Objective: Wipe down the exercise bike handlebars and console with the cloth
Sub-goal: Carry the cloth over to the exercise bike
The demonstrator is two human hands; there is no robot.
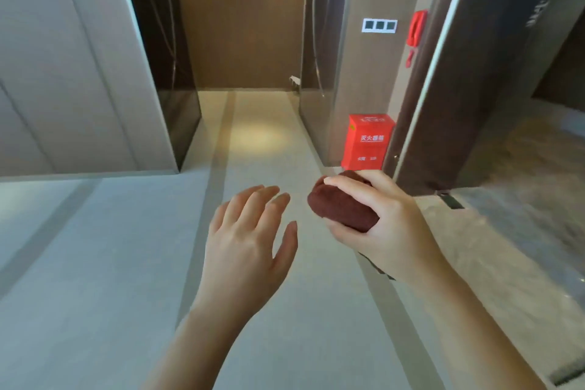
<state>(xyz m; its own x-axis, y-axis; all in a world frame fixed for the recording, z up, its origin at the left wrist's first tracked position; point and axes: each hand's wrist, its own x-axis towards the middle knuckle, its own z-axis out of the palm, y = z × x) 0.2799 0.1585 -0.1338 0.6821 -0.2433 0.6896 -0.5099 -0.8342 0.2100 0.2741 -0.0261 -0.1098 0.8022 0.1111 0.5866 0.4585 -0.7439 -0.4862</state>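
Observation:
My right hand point(384, 222) is wrapped around a folded dark red cloth point(340, 206), held in front of me at about waist height. The thumb lies over the cloth's top and the fingers curl under it. My left hand point(250, 237) floats just left of the cloth, palm down, fingers spread, holding nothing. A small gap separates it from the cloth. No exercise bike, handlebars or console appear in view.
I stand in a corridor with a pale tiled floor point(126, 263). A red fire extinguisher box point(368, 142) sits on the floor against the right wall, below a switch panel point(379, 25) and a red wall phone point(416, 30). A doorway with a dark frame point(421, 123) opens at right.

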